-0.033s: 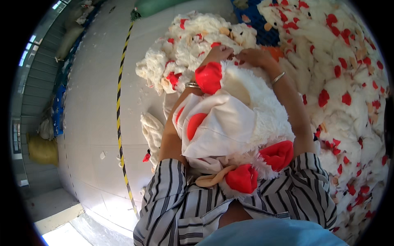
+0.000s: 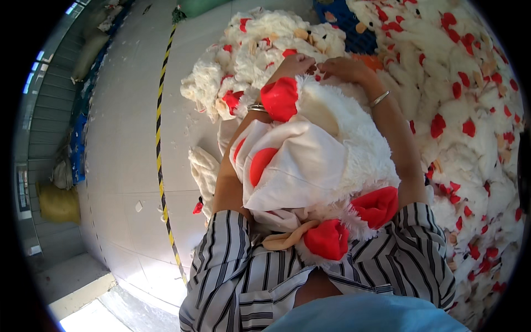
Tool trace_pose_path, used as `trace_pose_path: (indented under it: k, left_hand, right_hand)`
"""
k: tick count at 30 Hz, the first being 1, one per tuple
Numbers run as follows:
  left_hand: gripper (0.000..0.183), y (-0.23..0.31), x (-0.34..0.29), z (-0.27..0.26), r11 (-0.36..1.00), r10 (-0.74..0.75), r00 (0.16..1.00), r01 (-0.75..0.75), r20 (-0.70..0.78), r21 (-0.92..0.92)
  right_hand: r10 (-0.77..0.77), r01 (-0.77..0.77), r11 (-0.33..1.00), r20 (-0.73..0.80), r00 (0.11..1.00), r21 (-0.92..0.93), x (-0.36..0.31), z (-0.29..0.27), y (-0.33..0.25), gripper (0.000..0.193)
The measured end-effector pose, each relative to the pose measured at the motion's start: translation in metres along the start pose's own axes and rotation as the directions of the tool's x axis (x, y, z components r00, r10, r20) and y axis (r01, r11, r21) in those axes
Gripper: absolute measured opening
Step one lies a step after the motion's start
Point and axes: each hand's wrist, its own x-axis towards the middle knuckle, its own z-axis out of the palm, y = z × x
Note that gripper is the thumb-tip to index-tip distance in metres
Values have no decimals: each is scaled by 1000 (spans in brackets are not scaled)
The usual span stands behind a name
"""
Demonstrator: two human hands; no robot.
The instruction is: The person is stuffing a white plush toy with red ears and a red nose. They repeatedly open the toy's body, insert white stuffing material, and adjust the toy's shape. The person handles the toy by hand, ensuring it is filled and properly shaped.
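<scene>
An unstuffed white plush toy skin (image 2: 359, 149) with red paws and smooth white inner cloth lies across my lap and between my forearms. At its far edge my left hand (image 2: 295, 66) is closed, fingertips pinching the material. My right hand (image 2: 345, 71) comes in from the other side, its fingers bent and closed on the same edge. The fingertips of both hands almost meet there. What exactly lies between them is small and partly hidden by the plush. A red paw (image 2: 280, 99) stands up beside my left wrist, and two more rest near my lap.
Just past my hands is a heap of white plush skins (image 2: 249, 52) with red bits. A larger pile (image 2: 481, 166) fills the right side. Behind stands a blue crate (image 2: 354, 30). Yellow-black tape (image 2: 159, 138) runs along the grey floor at left, with a yellow sack (image 2: 58, 203) farther off.
The view has shifted slightly. Both hands stay at the plush skin's far edge, with only small finger movement.
</scene>
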Motion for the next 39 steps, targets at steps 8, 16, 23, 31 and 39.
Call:
trace_pose_path:
  k: [8, 16, 23, 31, 39]
  left_hand:
    - [30, 37, -36, -1, 1000, -18, 990, 21, 139, -16]
    - [30, 33, -22, -16, 997, -2, 991, 13, 135, -77]
    - [31, 21, -23, -27, 996, -24, 995, 32, 100, -84]
    - [26, 97, -57, -47, 944, 250, 966, -258, -64, -204]
    - [24, 84, -49, -48, 812, 451, 687, -581, -569, -58]
  right_hand:
    - [-476, 446, 864, 90, 875, 233, -76, -8, -83, 59]
    - [-275, 349, 930, 407, 871, -118, -56, 4, -101, 37]
    - [-254, 318, 923, 276, 927, -219, -44, 15, -77, 24]
    - [-289, 243, 946, -222, 931, -213, -31, -42, -74, 36]
    - [-421, 651, 750, -845, 331, -119, -10, -103, -155, 26]
